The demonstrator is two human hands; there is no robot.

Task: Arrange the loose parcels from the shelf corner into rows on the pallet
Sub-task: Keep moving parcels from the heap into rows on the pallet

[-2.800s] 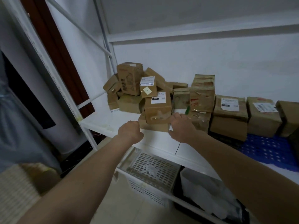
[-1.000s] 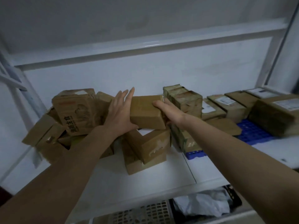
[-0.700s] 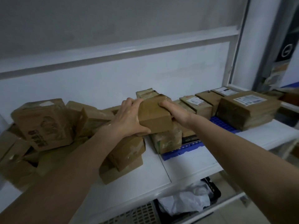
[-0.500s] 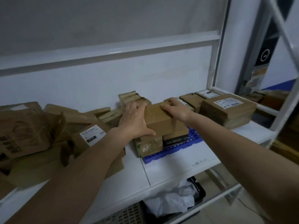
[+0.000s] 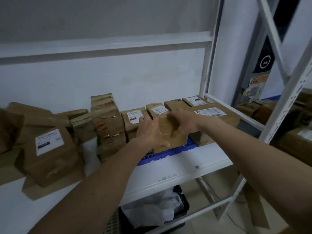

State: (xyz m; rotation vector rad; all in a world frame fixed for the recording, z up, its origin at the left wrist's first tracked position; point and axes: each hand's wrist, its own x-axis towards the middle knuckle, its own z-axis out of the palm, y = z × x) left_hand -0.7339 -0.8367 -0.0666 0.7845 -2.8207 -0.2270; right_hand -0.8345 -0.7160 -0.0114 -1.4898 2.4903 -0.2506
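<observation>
We were at the placing step: a plain brown cardboard parcel [image 5: 170, 132] sat at the front edge of the blue perforated plastic pallet [image 5: 166, 153], pressed between our two hands. Our left hand [image 5: 150, 130] lay against its left side, fingers spread and thumb along the front lower edge; our right hand [image 5: 183, 122] arched over its top right corner. Neither grip was closed around it — both were open palms and curled fingers bearing on the box, so we judged it was being set down or squared up, not carried.

Behind it stood a row of labelled brown parcels [image 5: 157, 109] along the white back wall, and a larger flat labelled carton [image 5: 214, 115] lay just beside it on the right. The loose heap of brown boxes [image 5: 50, 141] waited at the left end of the white metal shelf [image 5: 177, 168].

Next, we judged, the box needed nudging flush with its neighbours — then release, and a reach left for another.
</observation>
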